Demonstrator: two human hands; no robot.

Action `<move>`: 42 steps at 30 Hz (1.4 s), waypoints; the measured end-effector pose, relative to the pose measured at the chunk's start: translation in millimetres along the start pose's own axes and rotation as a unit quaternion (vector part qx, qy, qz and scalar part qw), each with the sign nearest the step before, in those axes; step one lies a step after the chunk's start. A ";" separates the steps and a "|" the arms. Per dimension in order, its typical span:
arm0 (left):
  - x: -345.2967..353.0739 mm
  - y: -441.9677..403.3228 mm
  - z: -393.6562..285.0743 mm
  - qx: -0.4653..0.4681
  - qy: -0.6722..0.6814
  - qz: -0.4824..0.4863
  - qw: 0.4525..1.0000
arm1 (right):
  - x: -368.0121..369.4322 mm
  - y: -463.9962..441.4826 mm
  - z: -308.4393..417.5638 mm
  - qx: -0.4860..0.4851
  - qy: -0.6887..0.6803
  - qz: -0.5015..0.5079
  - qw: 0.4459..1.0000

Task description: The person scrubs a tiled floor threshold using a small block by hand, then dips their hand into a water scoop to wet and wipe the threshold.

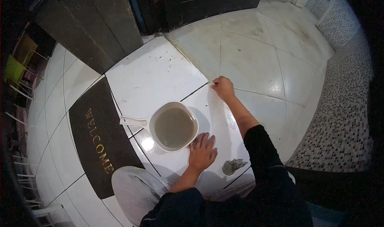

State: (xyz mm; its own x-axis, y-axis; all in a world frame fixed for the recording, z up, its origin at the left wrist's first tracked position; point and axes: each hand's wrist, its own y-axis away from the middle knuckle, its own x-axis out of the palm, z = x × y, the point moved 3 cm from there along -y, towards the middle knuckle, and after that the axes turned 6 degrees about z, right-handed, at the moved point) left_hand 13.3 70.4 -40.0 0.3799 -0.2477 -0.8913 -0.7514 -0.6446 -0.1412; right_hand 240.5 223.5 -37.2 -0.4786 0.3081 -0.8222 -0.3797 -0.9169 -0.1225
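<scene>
A white dipper [173,127] with a handle pointing left stands on the white floor tiles, filled with cloudy grey-brown water. Beside its lower right rim, my left hand [203,152] lies on the tile with its fingers spread and holds nothing. Farther forward and to the right, my right hand [223,88] is closed at the edge between the white tiles and the greenish tiles. Whatever its curled fingers hold, if anything, is hidden. A crumpled grey cloth [233,167] rests on the floor to the right of my left hand.
A dark mat [101,141] with gold lettering "WELCOME" lies at the left. Dark door panels [86,31] rise behind it. Mosaic tile [344,119] covers the wall at the right. Green and white chairs [15,69] line the far left. My knee [136,187] is near the mat.
</scene>
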 end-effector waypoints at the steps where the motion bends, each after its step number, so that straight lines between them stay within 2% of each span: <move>1: -0.2 -0.5 0.8 0.003 -0.001 -0.002 1.000 | 3.0 -0.9 -1.5 0.022 0.008 0.018 1.000; 5: 3.1 1.2 1.5 0.001 0.002 -0.002 1.000 | -5.6 31.8 -19.8 -0.001 0.009 0.047 0.999; 7: 3.7 1.8 0.4 -0.002 -0.004 0.002 1.000 | -22.5 52.8 -17.3 -0.014 0.020 0.099 0.995; 10: 5.0 0.5 0.2 0.002 -0.016 0.001 1.000 | -19.4 51.4 -15.7 -0.050 0.052 0.078 0.994; 14: 2.2 -0.2 0.0 0.001 0.000 0.006 1.000 | 2.0 9.1 6.3 -0.021 0.038 0.024 0.999; 16: 0.0 -1.9 -0.6 0.002 -0.005 0.005 1.000 | 9.5 -9.6 13.0 0.038 0.047 0.035 0.998; 17: -0.9 -0.5 -0.4 0.005 -0.005 0.006 1.000 | 8.7 -8.6 13.4 0.015 0.040 0.020 0.999; 21: 3.2 0.1 1.8 -0.002 -0.001 0.009 1.000 | -7.5 25.4 -4.1 0.036 0.005 0.050 0.998; 23: 3.7 0.9 1.2 0.002 -0.002 0.009 1.000 | -16.9 48.1 -6.1 -0.060 0.045 0.088 0.993; 27: 4.5 0.6 0.0 0.007 -0.020 0.007 1.000 | -8.4 39.4 -1.5 -0.045 0.058 0.079 0.994; 29: 1.7 0.4 -0.4 0.003 0.002 -0.005 1.000 | 7.2 16.0 3.1 -0.002 0.018 0.016 1.000; 32: -1.1 -0.3 -0.5 -0.001 0.008 0.006 1.000 | 15.6 -5.6 13.7 0.007 0.054 0.034 0.998; 36: 2.9 0.3 1.8 -0.008 0.007 0.011 1.000 | 7.4 28.2 -4.5 0.020 0.038 0.062 0.997; 38: 4.1 1.5 2.1 0.002 0.002 0.004 1.000 | -9.9 61.8 -1.0 -0.061 0.079 0.128 0.987; 42: 4.3 1.2 0.8 0.002 -0.013 0.004 1.000 | -15.1 66.0 1.5 -0.086 0.051 0.116 0.988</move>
State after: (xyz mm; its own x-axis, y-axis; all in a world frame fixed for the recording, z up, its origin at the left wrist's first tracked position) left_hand 13.6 69.0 -44.3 0.3607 -0.2341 -0.9028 -0.7565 -0.6397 -0.1364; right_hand 221.4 158.7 -32.1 -0.4510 0.0657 -0.8901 -0.1249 -0.9921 -0.0099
